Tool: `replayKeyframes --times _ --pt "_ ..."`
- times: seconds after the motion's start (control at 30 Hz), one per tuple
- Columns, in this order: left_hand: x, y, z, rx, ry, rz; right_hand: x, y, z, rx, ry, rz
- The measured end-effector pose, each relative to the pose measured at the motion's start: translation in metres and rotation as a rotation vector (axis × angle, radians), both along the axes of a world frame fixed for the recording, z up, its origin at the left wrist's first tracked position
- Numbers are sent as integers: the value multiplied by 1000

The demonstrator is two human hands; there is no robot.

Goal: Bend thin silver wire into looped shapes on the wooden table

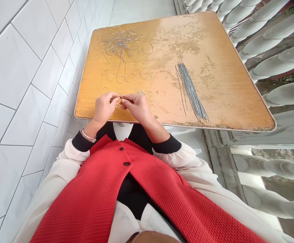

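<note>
Close to the near edge of the wooden table, my left hand and my right hand meet, fingertips nearly touching. Both are closed in a pinch on a thin wire; only a short bit of it shows between the fingers. Just beyond them lie several bent wires with looped ends. Farther back is a tangled heap of curled wires. To the right of my hands rests a bundle of straight grey wires, a few of them lying slightly apart from it.
A white tiled wall runs along the left side. White balusters stand along the right, beyond the table. The tabletop is worn, with chipped patches along its near edge.
</note>
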State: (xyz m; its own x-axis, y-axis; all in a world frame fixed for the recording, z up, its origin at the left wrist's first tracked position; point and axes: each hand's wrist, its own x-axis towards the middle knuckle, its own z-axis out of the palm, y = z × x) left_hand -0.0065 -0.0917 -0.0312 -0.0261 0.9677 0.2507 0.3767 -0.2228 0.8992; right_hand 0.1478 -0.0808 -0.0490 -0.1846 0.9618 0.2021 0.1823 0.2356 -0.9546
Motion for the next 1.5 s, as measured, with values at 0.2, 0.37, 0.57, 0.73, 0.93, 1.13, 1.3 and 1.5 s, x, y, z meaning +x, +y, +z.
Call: replayKeyframes --times 0.2,0.37,0.57,0.73,0.93,1.13,1.3,1.5 --pt "1 1 9 -183 -326 35 4 -6 -2 -153 203 -72" --pt "2 -2 13 -266 -393 6 3 -9 5 -186 257 -53" --pt "-1 -8 26 -393 -397 -68 0 -6 6 -153 202 -107" --pt "-2 -11 29 -439 -402 -132 1 -6 6 -12 -40 -200" --pt "2 -14 25 -390 -368 -164 -1 -3 -1 319 -461 -378" --pt "2 -11 27 -332 -358 -86 -2 -5 -1 343 -466 -353" --pt "-5 -6 28 -380 -370 -95 2 -7 4 112 -154 -155" --pt "-5 -7 30 -449 -374 -115 0 -11 3 333 -308 -272"
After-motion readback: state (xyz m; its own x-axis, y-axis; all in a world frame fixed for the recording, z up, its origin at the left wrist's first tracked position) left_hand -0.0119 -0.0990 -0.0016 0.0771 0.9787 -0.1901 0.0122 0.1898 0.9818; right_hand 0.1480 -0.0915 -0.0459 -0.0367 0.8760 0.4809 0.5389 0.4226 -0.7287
